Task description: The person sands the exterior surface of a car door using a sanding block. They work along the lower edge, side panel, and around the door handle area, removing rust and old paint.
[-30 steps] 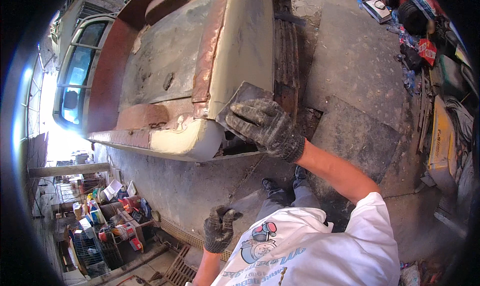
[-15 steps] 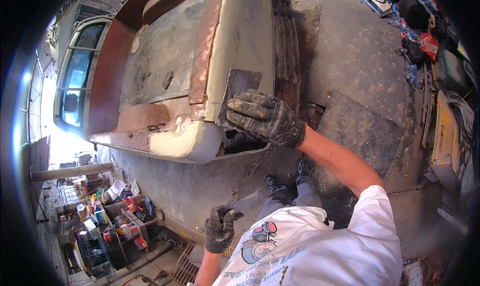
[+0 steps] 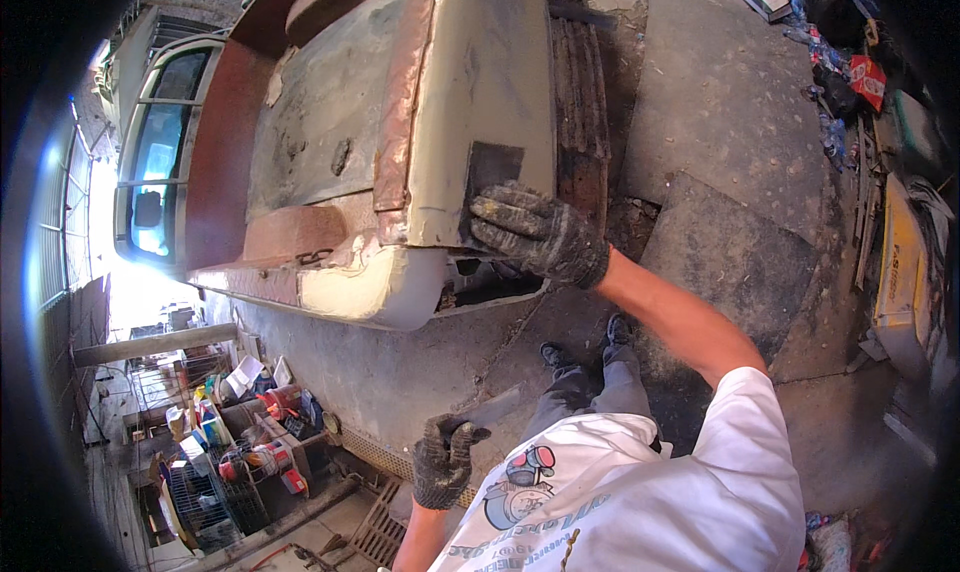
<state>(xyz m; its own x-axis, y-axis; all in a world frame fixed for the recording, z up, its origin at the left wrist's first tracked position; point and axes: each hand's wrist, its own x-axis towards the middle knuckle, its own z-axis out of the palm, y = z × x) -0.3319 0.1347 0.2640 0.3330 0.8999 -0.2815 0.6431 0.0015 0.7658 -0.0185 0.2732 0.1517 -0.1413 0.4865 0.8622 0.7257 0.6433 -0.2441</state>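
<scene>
My right hand [image 3: 540,234], in a dark, dusty knitted glove, presses a dark rectangular sheet of sandpaper [image 3: 495,164] against the cream-coloured tailgate [image 3: 490,62] of a pickup truck, near its lower corner. The fingers lie together over the sheet and hide its near part. Beside my shirt, my left hand [image 3: 443,464] wears a similar glove, its fingers curled. A flat grey blade [image 3: 495,409] sticks out from the left hand; its grip is hidden.
Rusty and cream panels surround the truck bed [image 3: 300,122]. Below the bed's corner is an opening [image 3: 485,280]. Cluttered shelves [image 3: 230,442] stand at lower left. Bottles, a tyre [image 3: 832,17] and a yellow panel [image 3: 897,257] line the right side.
My right hand and the sandpaper have shifted slightly right across the tailgate. My left hand keeps nearly the same place and pose. The whole view has shifted a little.
</scene>
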